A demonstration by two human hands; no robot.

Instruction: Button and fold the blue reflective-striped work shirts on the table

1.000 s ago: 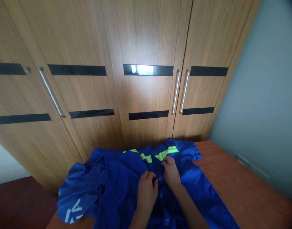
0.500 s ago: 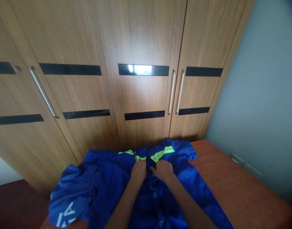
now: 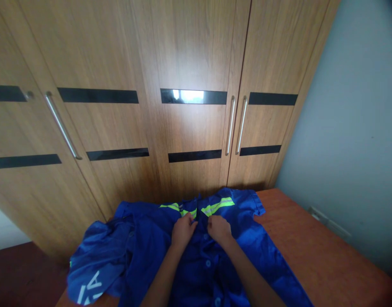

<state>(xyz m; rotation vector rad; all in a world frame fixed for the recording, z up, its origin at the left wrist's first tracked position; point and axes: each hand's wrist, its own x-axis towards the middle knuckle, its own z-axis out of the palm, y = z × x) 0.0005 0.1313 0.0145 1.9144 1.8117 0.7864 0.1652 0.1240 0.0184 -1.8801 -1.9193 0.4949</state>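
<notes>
Left hand (image 3: 183,231), right hand (image 3: 219,228) curled at blue garment (image 3: 196,273), six o'clock; grip unclear. Likely arranging front; next needs precise pinch.

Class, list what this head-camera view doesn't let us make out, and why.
In the head view:
Blue garment: lower end, cut off by the bottom edge.
Left hand, right hand: exact grip, hidden by the hands themselves.
Wooden cabinet: top, cut off by the upper edge.
Wall fitting: details, too blurred.
</notes>
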